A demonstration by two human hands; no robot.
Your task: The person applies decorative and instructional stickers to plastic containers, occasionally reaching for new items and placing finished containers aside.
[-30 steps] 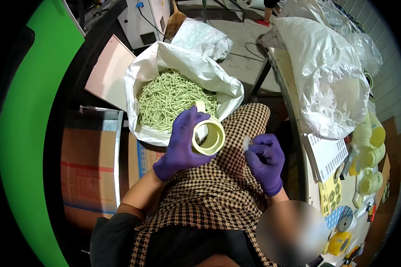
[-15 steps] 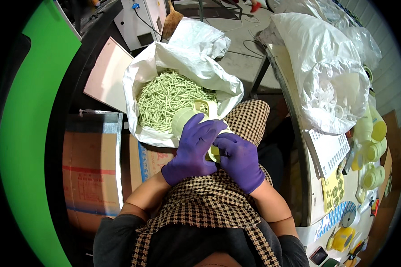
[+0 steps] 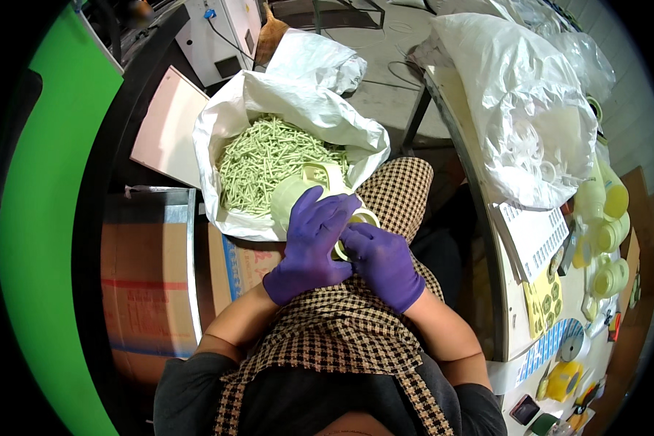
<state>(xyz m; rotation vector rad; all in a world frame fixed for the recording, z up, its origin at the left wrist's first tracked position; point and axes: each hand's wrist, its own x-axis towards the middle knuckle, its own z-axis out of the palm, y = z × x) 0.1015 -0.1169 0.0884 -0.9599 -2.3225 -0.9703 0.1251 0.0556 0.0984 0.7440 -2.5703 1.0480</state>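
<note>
In my lap I hold a pale yellow-green plastic jug (image 3: 288, 195) lying on its side, its loop handle (image 3: 328, 174) pointing away from me. My left hand (image 3: 314, 236), in a purple glove, wraps over its body with the fingers lying across it. At the jug's right end, my right hand (image 3: 383, 263), gloved likewise, has its fingers curled in at the ring-like rim (image 3: 368, 216). Whether those fingertips pinch something small is hidden. Just beyond the jug stands an open white sack (image 3: 374, 138) full of short light-green sticks (image 3: 269, 156).
On my right, a table (image 3: 479, 145) bears a clear plastic bag (image 3: 530, 116) of white rings, printed sheets (image 3: 534, 236), several pale green plastic containers (image 3: 612, 276) and a tape roll (image 3: 570, 349). Cardboard boxes (image 3: 145, 305) sit at left, beside a green panel (image 3: 36, 240).
My right hand has drawn slightly down and left, so more of the jug's rim shows. The left hand keeps its hold. The whole view has shifted a little.
</note>
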